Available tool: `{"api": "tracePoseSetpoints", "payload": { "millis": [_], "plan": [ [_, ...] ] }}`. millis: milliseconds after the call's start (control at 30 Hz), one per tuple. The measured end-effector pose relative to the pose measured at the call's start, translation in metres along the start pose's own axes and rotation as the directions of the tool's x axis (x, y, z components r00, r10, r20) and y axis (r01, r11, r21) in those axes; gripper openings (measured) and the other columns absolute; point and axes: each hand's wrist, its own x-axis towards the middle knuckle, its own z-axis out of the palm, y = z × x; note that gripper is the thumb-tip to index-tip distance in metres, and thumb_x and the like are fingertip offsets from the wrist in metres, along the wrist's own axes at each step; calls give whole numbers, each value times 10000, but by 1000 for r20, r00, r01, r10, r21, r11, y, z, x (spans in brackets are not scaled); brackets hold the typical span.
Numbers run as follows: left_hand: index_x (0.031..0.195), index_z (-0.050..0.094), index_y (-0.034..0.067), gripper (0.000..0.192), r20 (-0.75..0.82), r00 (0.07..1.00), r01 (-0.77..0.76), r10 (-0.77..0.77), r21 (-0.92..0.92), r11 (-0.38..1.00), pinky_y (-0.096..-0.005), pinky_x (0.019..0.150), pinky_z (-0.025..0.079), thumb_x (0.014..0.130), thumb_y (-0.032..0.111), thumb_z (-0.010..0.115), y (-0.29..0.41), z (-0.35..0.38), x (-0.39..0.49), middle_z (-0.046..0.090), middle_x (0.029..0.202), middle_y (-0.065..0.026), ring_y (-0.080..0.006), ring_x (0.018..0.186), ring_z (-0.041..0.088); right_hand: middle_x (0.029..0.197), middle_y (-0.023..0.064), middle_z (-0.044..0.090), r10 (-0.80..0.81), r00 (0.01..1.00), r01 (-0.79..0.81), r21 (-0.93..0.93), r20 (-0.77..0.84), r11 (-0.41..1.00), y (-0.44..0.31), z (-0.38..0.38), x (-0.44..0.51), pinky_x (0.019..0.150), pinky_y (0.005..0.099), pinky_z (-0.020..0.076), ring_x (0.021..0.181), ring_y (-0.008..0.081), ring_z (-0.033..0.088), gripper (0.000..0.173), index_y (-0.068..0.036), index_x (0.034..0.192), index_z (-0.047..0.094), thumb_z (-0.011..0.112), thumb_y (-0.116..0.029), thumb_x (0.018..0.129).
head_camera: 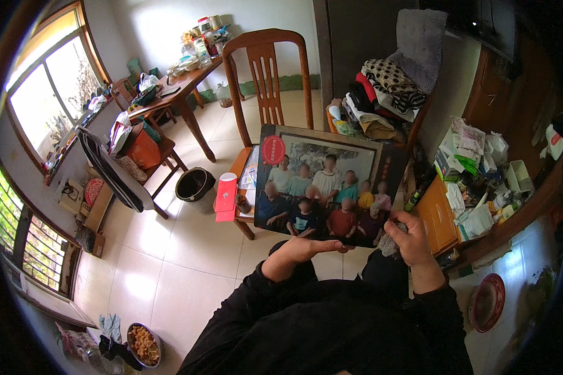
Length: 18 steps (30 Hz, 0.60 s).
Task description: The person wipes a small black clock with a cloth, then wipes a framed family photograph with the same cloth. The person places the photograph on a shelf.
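Observation:
A large group photo in a dark border is tilted up in front of me and bears writing and a red round mark. My left hand grips its lower edge, with the thumb laid along it. At the lower right corner, my right hand pinches a crumpled, greyish, see-through wad, perhaps plastic or tissue. Whether that hand also touches the photo is hard to tell. Behind the photo stands a wooden chair, its seat partly hidden. On the seat's left edge lie a red envelope and a small dark jar.
A black bin stands left of the chair. Folded clothes are piled behind the photo at the right. Boxes, bags and bottles crowd a wooden cabinet. A basin is at the lower right, a bowl of food at the lower left.

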Motion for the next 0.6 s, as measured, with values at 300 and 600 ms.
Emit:
{"api": "tracePoseSetpoints", "payload": {
  "millis": [300, 600],
  "plan": [
    [1428, 355, 93, 556, 21, 1000, -9, 9, 5, 1000, -472, 1000, 428, 914, 68, 566, 13, 2, -5, 459, 1390, -170, -329, 1222, 511, 879, 1, 587, -62, 996, 68, -83, 70, 994, 2, 4, 2, 764, 253, 443, 826, 87, 538, 116, -19, 999, 592, 575, -97, 915],
    [1406, 324, -2, 562, -21, 999, -46, 45, -26, 999, -422, 905, 525, 887, -72, 529, 11, 2, -2, 509, 1300, -249, -359, 1108, 594, 871, 36, 623, -147, 982, 171, -226, 116, 959, 5, 5, 1, 729, 268, 467, 805, 109, 570, 86, 2, 984, 586, 562, -38, 911]
  ]
}}
